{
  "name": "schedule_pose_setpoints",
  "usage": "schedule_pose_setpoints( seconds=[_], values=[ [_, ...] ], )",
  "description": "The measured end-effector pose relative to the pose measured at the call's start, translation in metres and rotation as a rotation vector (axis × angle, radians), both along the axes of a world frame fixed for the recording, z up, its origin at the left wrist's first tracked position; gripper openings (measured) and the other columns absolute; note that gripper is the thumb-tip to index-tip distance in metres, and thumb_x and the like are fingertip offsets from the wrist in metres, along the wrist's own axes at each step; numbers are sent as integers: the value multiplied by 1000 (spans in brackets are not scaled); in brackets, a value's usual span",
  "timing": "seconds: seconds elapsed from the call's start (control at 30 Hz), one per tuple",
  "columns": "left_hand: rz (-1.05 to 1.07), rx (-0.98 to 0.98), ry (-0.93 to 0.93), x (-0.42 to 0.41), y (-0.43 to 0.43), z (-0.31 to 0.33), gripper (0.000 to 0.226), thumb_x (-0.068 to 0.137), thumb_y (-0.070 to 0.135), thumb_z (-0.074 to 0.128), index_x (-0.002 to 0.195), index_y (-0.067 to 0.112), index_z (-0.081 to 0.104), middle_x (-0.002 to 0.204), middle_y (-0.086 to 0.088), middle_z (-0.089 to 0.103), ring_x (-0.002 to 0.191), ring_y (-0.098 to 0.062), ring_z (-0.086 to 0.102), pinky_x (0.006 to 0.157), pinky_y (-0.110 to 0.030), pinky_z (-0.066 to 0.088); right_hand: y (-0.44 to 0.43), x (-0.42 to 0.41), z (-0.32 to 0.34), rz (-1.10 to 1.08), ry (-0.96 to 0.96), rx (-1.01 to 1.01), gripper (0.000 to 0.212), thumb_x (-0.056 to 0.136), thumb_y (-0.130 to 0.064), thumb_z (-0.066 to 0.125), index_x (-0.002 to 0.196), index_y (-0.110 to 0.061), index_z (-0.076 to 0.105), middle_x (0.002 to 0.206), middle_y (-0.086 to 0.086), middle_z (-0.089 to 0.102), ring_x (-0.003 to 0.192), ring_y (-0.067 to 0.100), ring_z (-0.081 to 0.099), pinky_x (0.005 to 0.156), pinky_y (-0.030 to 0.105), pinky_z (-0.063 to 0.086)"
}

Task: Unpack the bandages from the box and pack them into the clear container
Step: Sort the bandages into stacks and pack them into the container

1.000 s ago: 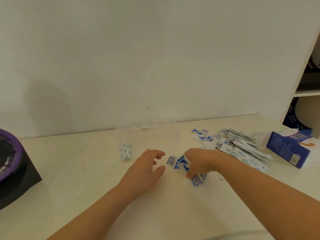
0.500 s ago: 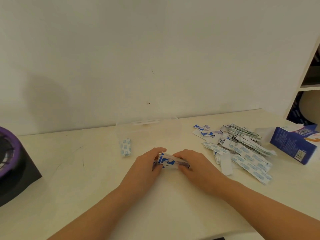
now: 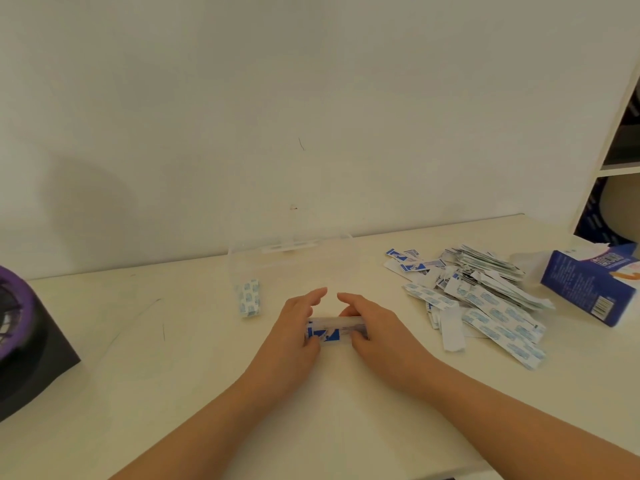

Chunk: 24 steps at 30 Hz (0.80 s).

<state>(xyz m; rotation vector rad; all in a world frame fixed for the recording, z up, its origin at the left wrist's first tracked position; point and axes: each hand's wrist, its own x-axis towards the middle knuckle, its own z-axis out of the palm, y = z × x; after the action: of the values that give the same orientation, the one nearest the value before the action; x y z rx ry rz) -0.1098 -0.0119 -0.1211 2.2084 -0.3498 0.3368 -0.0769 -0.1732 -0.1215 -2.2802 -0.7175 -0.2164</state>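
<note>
Surface: Cream table (image 3: 173, 393) set against a plain pale wall (image 3: 311, 98), seen on my feed from the head camera.
Bundle: I see a bundle of bandages (image 3: 334, 332) lying crosswise at mid-table, just in front of the clear container (image 3: 291, 259) and held at both ends.
Left hand: the left hand (image 3: 294, 329) clamps the bundle's left end, with the thumb on the near side, fingers curled over it and the forefinger reaching forward.
Right hand: the right hand (image 3: 375, 327) grips the right end the same way; the two forefinger tips stand apart.
Container: its walls are faint on my feed. A small stack (image 3: 248, 297) of bandages lies within its outline at the left end.
Loose pile: a loose pile (image 3: 485, 303) of bandages lies right of the hands, apart from them.
Box: the blue box (image 3: 588, 285) lies on its side just beyond the pile.
Edges: a black and purple object (image 3: 24, 348) sits far left, and a shelf unit (image 3: 620, 150) far right.
</note>
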Motion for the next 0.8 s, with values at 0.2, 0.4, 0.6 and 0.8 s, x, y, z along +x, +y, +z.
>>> schedule_pose_setpoints(
  seconds=[0.2, 0.4, 0.6, 0.8],
  values=[
    [36, 178, -43, 0, -4, -5, 53, 94, 1, 42, 141, 24, 35, 132, 11, 34, 112, 5, 39, 86, 7, 22, 10, -4, -3, 6, -42, 69, 52, 84, 1, 51, 132, -18, 47, 106, -5, 63, 94, 8, 52, 83, 13, 38],
    [37, 328, -36, -3, -4, -11, 49, 96, 5, 37, 144, 13, 31, 145, 2, 28, 131, -6, 33, 92, 8, 8, 1, -7, -6, -35, -54, 13, 57, 83, -2, 52, 136, -21, 43, 110, -7, 61, 104, 9, 52, 93, 21, 40],
    [16, 406, -43, -6, -8, -14, 54, 95, 4, 34, 146, 21, 25, 138, 3, 36, 125, -13, 37, 107, -19, 23, -9, -9, -2, -101, -208, -353, 37, 96, -20, 39, 131, -29, 46, 121, -7, 50, 111, 16, 41, 87, 27, 33],
    [63, 248, -111, -2, -3, -10, 53, 94, -1, 35, 141, 24, 30, 120, 2, 44, 108, -11, 45, 92, -10, 32, 2, 0, -3, -43, -179, -370, 31, 96, -15, 34, 123, -21, 46, 116, -1, 49, 103, 20, 40, 86, 29, 34]
  ],
)
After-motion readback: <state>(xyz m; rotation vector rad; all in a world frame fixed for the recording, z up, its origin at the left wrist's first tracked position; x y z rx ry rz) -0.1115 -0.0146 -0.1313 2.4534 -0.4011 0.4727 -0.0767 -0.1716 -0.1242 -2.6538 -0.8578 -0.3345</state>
